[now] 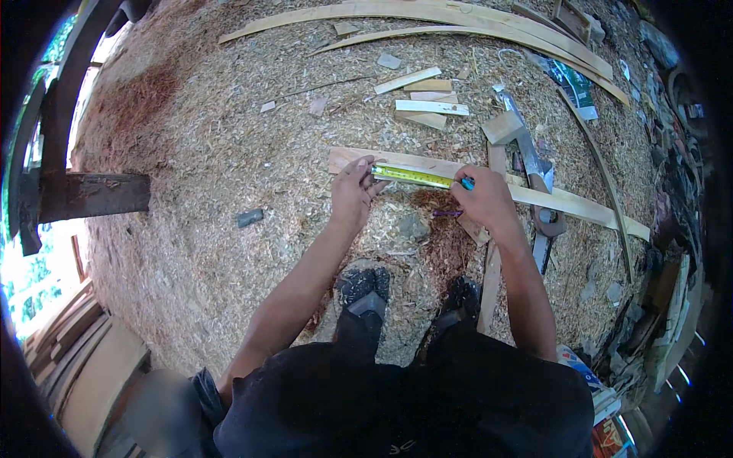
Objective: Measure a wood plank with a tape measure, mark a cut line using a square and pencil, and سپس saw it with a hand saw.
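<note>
My left hand (353,195) pinches the free end of a pulled-out yellow tape measure (416,176). The teal case (467,183) of the tape is held in my right hand (489,200), partly covered by its fingers. The blade stretches between my hands along the near edge of a long pale wooden board (429,162) lying on the ground. Close below my right hand lies a thin purple stick-like thing (447,213). A handsaw (527,149) rests across the board to the right of my right hand, with a wood block (502,127) by its blade.
Wood shavings (290,183) cover the ground. Short offcuts (431,108) lie beyond the board, and long curved strips (427,14) farther off. A dark grey block (250,218) sits at left. Another person (164,412) shows at the lower left near stacked planks (72,336).
</note>
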The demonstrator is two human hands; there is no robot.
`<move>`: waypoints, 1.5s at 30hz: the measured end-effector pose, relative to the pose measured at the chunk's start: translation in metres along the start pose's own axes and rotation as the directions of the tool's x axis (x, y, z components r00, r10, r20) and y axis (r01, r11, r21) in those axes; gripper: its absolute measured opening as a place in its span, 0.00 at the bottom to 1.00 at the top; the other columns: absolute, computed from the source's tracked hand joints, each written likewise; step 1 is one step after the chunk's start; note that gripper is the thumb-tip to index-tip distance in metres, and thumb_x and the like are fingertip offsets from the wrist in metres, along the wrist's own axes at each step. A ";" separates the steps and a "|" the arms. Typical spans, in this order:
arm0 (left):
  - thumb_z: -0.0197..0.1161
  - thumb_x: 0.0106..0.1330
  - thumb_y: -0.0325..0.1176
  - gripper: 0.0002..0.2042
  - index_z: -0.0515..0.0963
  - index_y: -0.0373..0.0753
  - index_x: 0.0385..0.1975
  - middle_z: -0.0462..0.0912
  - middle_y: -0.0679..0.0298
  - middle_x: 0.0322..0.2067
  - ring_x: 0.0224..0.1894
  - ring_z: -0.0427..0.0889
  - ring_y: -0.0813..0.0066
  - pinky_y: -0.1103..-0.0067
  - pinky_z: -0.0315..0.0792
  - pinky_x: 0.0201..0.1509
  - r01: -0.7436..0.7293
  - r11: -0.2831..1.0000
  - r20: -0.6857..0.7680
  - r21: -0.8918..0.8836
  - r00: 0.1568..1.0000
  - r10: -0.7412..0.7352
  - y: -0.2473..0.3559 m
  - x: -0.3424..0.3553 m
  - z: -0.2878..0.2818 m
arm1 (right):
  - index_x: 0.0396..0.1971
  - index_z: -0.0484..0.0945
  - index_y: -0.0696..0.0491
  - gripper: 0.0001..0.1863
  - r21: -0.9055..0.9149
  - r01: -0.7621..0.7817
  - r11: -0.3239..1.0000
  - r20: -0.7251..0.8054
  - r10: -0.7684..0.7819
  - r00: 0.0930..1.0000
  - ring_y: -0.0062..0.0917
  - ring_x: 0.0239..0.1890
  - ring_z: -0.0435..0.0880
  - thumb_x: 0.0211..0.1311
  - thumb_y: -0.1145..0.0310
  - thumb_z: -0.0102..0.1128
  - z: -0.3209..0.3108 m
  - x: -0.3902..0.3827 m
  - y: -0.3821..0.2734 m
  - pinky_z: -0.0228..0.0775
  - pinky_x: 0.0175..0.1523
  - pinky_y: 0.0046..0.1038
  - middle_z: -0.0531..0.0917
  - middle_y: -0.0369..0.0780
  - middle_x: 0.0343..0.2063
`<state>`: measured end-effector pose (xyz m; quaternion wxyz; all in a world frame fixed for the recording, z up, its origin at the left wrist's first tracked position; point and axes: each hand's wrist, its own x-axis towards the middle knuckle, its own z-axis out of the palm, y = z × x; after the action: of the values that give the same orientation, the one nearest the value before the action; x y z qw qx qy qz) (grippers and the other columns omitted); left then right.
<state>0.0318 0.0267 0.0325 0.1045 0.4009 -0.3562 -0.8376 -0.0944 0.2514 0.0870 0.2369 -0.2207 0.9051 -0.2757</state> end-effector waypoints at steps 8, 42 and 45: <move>0.64 0.69 0.23 0.15 0.74 0.27 0.53 0.83 0.54 0.44 0.45 0.86 0.71 0.78 0.85 0.47 0.019 1.000 0.056 0.004 0.998 -0.019 -0.009 0.010 -0.009 | 0.34 0.85 0.53 0.12 -0.008 0.003 1.000 0.028 -0.003 1.000 0.47 0.38 0.85 0.55 0.62 0.65 -0.004 0.008 0.017 0.75 0.46 0.43 0.86 0.50 0.34; 0.63 0.64 0.17 0.10 0.78 0.31 0.44 0.85 0.60 0.40 0.40 0.83 0.77 0.82 0.78 0.49 -0.257 0.895 0.191 0.364 0.961 0.198 -0.012 0.027 -0.029 | 0.40 0.88 0.56 0.19 -0.094 -0.164 0.982 0.076 0.171 0.982 0.46 0.44 0.87 0.53 0.59 0.65 -0.003 0.011 0.018 0.77 0.55 0.41 0.88 0.52 0.37; 0.65 0.62 0.17 0.10 0.79 0.31 0.44 0.85 0.62 0.39 0.39 0.82 0.81 0.85 0.77 0.46 -0.275 0.891 0.202 0.362 0.956 0.214 -0.012 0.029 -0.032 | 0.39 0.88 0.55 0.18 -0.119 -0.150 0.981 0.036 0.155 0.987 0.46 0.44 0.87 0.53 0.59 0.65 0.001 0.011 0.017 0.78 0.54 0.42 0.88 0.51 0.36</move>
<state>0.0374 0.0059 -0.0069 0.1000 0.2984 -0.5690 -0.7598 -0.1071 0.2583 0.0728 0.2644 -0.1702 0.9283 -0.1985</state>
